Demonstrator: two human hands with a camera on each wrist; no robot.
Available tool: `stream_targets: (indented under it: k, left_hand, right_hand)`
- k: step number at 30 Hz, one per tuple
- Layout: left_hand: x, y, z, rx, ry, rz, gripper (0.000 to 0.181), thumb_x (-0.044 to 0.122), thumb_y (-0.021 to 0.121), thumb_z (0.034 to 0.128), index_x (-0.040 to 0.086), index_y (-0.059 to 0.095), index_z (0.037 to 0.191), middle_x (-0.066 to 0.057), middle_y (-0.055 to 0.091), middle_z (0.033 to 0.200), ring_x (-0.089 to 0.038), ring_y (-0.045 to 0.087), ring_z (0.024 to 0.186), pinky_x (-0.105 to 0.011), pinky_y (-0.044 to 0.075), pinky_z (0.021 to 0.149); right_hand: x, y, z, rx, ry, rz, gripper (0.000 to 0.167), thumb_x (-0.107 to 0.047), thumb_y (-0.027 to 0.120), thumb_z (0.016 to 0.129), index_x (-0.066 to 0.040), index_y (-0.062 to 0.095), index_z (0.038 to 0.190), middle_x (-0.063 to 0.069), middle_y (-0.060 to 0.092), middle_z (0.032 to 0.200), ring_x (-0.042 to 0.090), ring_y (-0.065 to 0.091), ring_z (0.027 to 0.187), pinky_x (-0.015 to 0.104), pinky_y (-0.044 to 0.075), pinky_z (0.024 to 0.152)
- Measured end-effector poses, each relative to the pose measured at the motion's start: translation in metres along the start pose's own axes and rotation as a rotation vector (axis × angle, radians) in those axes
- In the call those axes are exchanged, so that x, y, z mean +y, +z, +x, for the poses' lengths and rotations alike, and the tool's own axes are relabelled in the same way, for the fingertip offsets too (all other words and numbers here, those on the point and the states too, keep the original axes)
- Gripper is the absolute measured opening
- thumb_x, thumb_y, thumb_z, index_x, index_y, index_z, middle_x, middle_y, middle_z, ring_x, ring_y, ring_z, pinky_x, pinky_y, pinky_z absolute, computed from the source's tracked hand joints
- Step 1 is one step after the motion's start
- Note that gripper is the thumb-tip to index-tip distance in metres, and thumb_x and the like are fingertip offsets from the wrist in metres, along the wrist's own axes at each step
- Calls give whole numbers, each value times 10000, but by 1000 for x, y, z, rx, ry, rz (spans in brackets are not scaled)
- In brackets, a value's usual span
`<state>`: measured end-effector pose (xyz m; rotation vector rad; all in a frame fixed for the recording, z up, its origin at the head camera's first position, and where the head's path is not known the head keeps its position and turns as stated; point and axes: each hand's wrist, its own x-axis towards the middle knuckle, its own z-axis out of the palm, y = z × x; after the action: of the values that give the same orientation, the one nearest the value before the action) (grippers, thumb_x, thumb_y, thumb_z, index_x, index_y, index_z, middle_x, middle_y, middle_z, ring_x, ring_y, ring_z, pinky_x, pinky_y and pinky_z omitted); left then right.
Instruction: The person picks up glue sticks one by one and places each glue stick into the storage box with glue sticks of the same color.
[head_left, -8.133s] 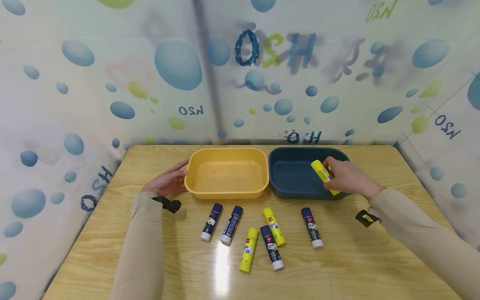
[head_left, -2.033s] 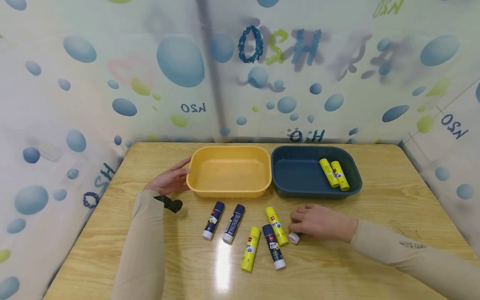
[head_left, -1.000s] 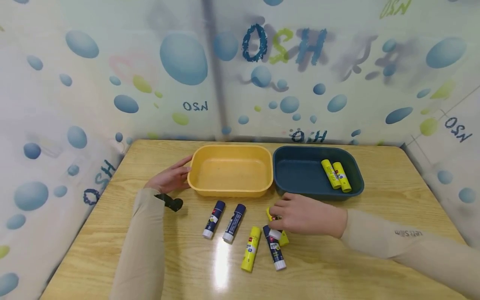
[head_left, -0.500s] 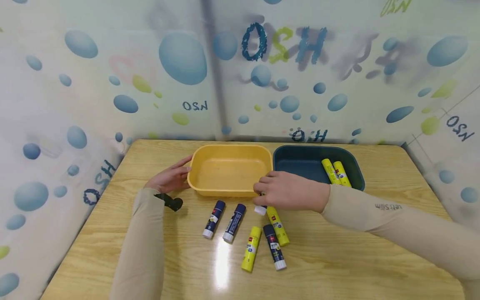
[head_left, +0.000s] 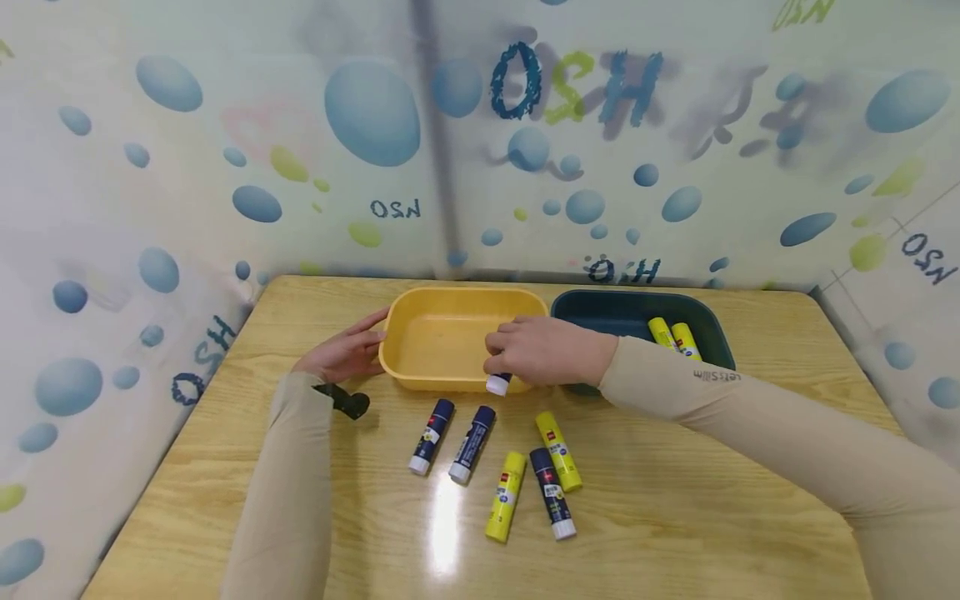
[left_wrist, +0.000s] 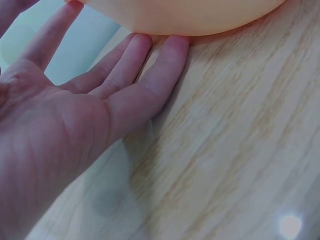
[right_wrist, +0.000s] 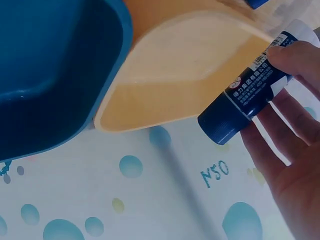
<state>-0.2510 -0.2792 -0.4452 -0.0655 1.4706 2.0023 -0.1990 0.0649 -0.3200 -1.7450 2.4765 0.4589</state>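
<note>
R hand (head_left: 546, 350) grips navy glue stick (head_left: 498, 381) at yellow tray (head_left: 435, 342)

Head view: held stick is by the tray's near rim, white end showing below the R hand — the rest hidden. L hand (head_left: 343, 352) is at the tray's left end. Dk blue tray (head_left: 600, 310) sits just right of the yellow one, w/ 2 yellow sticks (head_left: 686, 339) side by side inside; R sleeve (head_left: 697, 385) covers part of it. On the wood table (head_left: 690, 483), nearer the viewer: 2 navy sticks (head_left: 472, 444) lying apart, a lone yellow stick (head_left: 506, 497), then a white-ended navy stick (head_left: 552, 493) just beside another yellow stick (head_left: 558, 450) — can't tell if touching. Patterned wall (head_left: 292, 167) behind.

L wrist view: L hand wide, fingers stretched out, tips against the yellow tray's outer wall.

R wrist view: navy glue stick pinched btwn thumb & fingers, tilted, navy cap sticking out past the fingers, label visible.
</note>
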Motion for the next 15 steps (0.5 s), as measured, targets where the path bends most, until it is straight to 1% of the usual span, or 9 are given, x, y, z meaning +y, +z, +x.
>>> stream_targets:
  k: [6, 8, 10, 13, 15]
  left_hand:
    - [0, 1, 0, 4, 15, 19, 576, 118, 392, 1056, 232, 153, 1567, -39, 469, 1355, -175, 511, 1150, -410, 469, 902]
    - [0, 2, -1, 4, 17, 19, 574, 116, 390, 1057, 227, 152, 1567, -31, 493, 1327, -173, 515, 1142, -412, 468, 901]
    - [0, 2, -1, 7, 20, 23, 572, 118, 391, 1056, 229, 157, 1566, -27, 503, 1320, -174, 516, 1141, -416, 464, 905]
    - [0, 2, -2, 1, 25, 37, 580, 126, 396, 1056, 232, 146, 1568, -35, 481, 1350, -174, 504, 1158, -422, 450, 924]
    - [0, 2, -3, 2, 27, 47, 582, 131, 403, 1054, 233, 149, 1567, -42, 459, 1375, -173, 498, 1168, -424, 443, 933]
  right_hand:
    - [14, 6, 24, -40, 53, 4, 282, -104, 672, 919, -186, 684, 1189, 42, 622, 1111, 207, 551, 930, 316, 466, 879]
    - [17, 11, 32, -58, 58, -15, 272, -100, 650, 934, -183, 684, 1190, 43, 624, 1110, 205, 554, 930, 314, 467, 877]
    - [19, 17, 40, -74, 49, -47, 270, -102, 633, 945, -186, 681, 1197, 40, 627, 1110, 199, 564, 935, 312, 469, 877]
    - [19, 25, 50, -102, 30, -85, 274, -103, 620, 952, -193, 677, 1204, 34, 627, 1107, 189, 571, 943, 314, 468, 888]
    - [19, 29, 57, -125, 19, -90, 279, -105, 617, 953, -195, 678, 1210, 33, 630, 1111, 182, 575, 950, 309, 467, 895]
